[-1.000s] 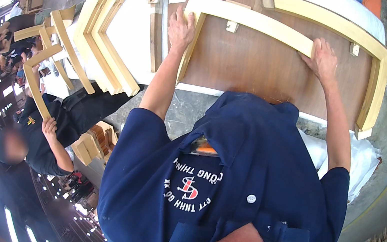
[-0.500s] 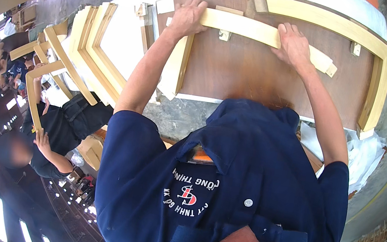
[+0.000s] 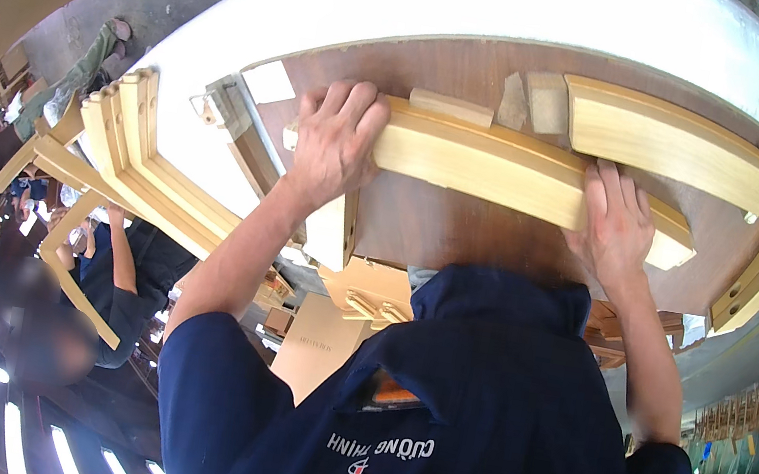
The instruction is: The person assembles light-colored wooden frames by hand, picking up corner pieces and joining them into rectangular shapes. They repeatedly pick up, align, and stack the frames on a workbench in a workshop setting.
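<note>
Pale-yellow L-shaped wooden frames (image 3: 110,150) stacked leftmost on white table (image 3: 555,7). On my remote feed, left hand (image 3: 340,141) clasps left corner of pale-yellow curved wooden piece (image 3: 484,169). Tan cardboard (image 3: 318,342) below; I can't tell whether box. Brown wood-grain board (image 3: 412,217) exposed between piece and near edge. Right hand (image 3: 618,220) grips near piece's right end. Rightmost, pale-yellow angled wooden frame (image 3: 692,143) along board's far, right edges.

Left arm (image 3: 247,246) and right arm (image 3: 644,358) reached forward, left hand (image 3: 338,136) curled over, back upward, right hand (image 3: 616,220) clasped tight, the two well apart.
</note>
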The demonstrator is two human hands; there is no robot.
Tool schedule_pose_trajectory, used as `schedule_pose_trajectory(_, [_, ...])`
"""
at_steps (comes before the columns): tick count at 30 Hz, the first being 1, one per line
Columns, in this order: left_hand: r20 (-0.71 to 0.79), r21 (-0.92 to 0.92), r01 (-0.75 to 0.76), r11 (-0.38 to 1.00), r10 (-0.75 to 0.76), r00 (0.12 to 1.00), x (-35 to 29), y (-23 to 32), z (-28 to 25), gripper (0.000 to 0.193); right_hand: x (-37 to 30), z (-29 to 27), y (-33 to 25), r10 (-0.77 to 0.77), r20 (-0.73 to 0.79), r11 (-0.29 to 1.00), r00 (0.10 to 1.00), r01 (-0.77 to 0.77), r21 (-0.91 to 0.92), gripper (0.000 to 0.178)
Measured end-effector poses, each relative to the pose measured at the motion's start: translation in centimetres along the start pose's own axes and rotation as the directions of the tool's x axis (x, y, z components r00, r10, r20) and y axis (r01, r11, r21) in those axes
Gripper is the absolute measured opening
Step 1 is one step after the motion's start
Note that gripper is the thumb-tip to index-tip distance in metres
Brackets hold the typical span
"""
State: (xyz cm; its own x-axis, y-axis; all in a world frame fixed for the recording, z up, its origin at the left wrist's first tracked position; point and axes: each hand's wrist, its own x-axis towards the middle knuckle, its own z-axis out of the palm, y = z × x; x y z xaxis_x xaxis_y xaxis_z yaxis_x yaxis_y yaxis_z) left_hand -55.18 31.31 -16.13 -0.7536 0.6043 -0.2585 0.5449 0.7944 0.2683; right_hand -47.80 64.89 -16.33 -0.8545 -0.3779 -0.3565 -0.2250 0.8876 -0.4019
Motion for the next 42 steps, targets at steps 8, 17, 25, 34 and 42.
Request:
schedule_pose_trajectory(8, [-0.01, 0.003, -0.011, 1.0, 0.011, 1.0, -0.5, -0.2, 0.7, 0.051, -0.3, 0.1, -0.2, -0.012, -0.003, 1.0, 1.0, 0.012, -0.004, 0.069])
schedule_pose_trajectory(17, [-0.532, -0.412, 0.001, 0.911, -0.242, 0.812, 4.1, 7.1, -2.0, 0.071, -1.0, 0.5, 0.1, -0.027, -0.089, 0.999, 0.996, 0.025, -0.034, 0.053])
schedule_pose_trajectory(25, [-0.526, 0.062, 0.018, 0.998, 0.017, 0.85, 7.3, 12.7, 0.8, 0.058, -1.2, 1.8, 0.6, -0.104, -0.2, 0.976, 0.974, 0.061, -0.21, 0.05])
schedule_pose_trajectory(34, [-0.342, 0.076, -0.031, 0.997, 0.055, 0.938, 15.4, 22.1, 2.1, 0.063, -14.3, 4.7, 4.7, 0.241, -0.551, 0.965, 0.799, -0.257, 0.049, 0.072])
schedule_pose_trajectory(42, [-0.276, 0.012, -0.048, 0.999, 0.05, 0.96, 16.5, 21.0, 2.7, 0.066, -22.8, 6.2, 9.0, 0.704, -0.507, 0.71, 0.497, -0.477, 0.518, 0.058])
